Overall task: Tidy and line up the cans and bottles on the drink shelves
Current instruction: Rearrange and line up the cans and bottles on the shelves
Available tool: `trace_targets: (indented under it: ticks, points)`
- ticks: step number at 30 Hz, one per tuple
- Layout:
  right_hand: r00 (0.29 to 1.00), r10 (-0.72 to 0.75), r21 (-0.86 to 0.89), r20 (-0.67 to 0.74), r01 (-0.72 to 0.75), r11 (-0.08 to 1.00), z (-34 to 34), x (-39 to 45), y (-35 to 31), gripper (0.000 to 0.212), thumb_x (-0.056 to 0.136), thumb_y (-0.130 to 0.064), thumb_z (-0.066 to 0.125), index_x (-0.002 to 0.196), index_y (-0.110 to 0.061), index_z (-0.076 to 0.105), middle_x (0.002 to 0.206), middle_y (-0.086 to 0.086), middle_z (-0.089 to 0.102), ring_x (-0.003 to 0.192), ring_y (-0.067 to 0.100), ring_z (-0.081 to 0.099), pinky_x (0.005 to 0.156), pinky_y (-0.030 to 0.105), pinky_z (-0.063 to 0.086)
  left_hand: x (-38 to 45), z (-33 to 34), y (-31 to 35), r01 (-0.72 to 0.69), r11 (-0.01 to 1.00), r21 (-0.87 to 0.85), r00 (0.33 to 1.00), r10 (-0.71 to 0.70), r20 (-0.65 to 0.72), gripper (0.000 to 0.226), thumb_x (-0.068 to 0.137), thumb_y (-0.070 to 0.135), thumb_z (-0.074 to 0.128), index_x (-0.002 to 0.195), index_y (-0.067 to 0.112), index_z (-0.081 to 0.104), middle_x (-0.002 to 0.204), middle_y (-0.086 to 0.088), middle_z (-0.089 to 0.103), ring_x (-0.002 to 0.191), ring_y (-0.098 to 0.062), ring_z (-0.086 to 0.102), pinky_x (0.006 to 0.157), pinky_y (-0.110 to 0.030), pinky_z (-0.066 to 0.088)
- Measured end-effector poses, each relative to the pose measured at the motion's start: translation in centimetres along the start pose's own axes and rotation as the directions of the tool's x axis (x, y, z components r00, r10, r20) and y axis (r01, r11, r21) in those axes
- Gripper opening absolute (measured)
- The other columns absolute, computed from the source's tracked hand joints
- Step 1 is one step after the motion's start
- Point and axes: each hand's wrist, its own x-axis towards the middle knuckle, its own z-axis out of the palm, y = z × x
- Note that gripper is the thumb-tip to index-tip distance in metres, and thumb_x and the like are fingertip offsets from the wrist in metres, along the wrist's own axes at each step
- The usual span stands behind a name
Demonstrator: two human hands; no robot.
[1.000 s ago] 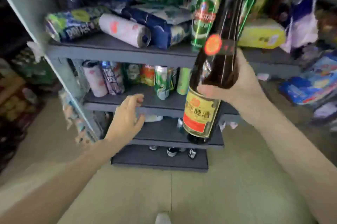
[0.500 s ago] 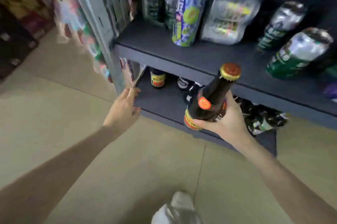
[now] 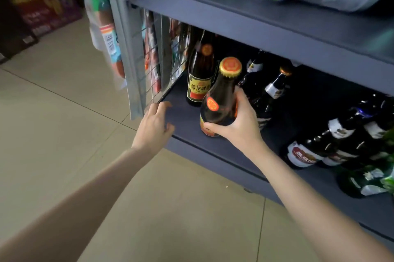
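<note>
Right hand [image 3: 238, 127]: wraps the brown bottle [image 3: 221, 101], tilted, cap at 12 o'clock, base just over the bottom shelf [image 3: 234, 153].
Left hand [image 3: 154, 128]: loosely spread, holding nothing, at the shelf's corner, 9 o'clock of the bottle.
Neighbour: matching upright bottle [image 3: 200, 76] at 11 o'clock.
Obstacles: dark bottles [image 3: 275, 89] crowd 2 o'clock.

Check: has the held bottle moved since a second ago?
Yes. The bottle in the right hand came down from the upper shelves to the bottom shelf.

Both forearms are bare (no sleeves, watch or rings show).
</note>
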Motion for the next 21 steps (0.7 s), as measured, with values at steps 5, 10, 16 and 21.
trace_targets:
  ticks: [5,10,16,21]
  points:
    - [0.989,0.087,0.091,-0.117,-0.076,0.993,1.2,2.9,1.2,0.082,0.058,-0.017,0.087,0.128,-0.018,0.043,0.12,-0.006,0.057,0.113,0.009,0.053,0.098,0.028,0.042,2.3,1.5,-0.3,0.016,0.998,-0.063,0.998,-0.019,-0.054,0.044,0.084,0.009,0.057,0.126,0.01,0.045,0.12,-0.009,0.05,0.106,-0.024,0.054,0.085,-0.037,0.044]
    - [0.964,0.176,0.131,-0.199,-0.152,0.98,1.7,5.2,2.8,0.092,0.063,-0.022,0.084,0.139,-0.021,0.032,0.136,-0.003,0.048,0.125,0.012,0.044,0.107,0.038,0.037,4.5,2.7,-0.3,0.019,0.995,-0.101,0.998,-0.025,-0.064,0.047,0.085,0.013,0.06,0.129,0.012,0.042,0.124,-0.011,0.049,0.109,-0.023,0.053,0.085,-0.032,0.04]
    - [0.953,0.181,0.174,-0.244,-0.141,0.975,3.1,4.2,4.3,0.091,0.07,-0.021,0.081,0.142,-0.019,0.025,0.14,-0.003,0.042,0.128,0.009,0.04,0.104,0.024,0.032,7.2,4.6,-0.2,0.086,0.978,-0.189,0.996,-0.089,-0.01,0.071,0.082,0.023,0.069,0.14,0.015,0.029,0.137,-0.012,0.04,0.117,-0.026,0.048,0.085,-0.029,0.038]
    - [0.937,0.27,0.106,-0.222,-0.252,0.962,6.5,1.2,7.3,0.093,0.068,-0.017,0.083,0.141,-0.008,0.026,0.131,0.003,0.041,0.122,0.012,0.039,0.101,0.018,0.03,10.4,6.9,0.0,0.182,0.919,-0.35,0.983,-0.167,0.071,0.089,0.077,0.028,0.074,0.145,0.015,0.018,0.144,-0.01,0.038,0.131,-0.024,0.039,0.1,-0.033,0.035]
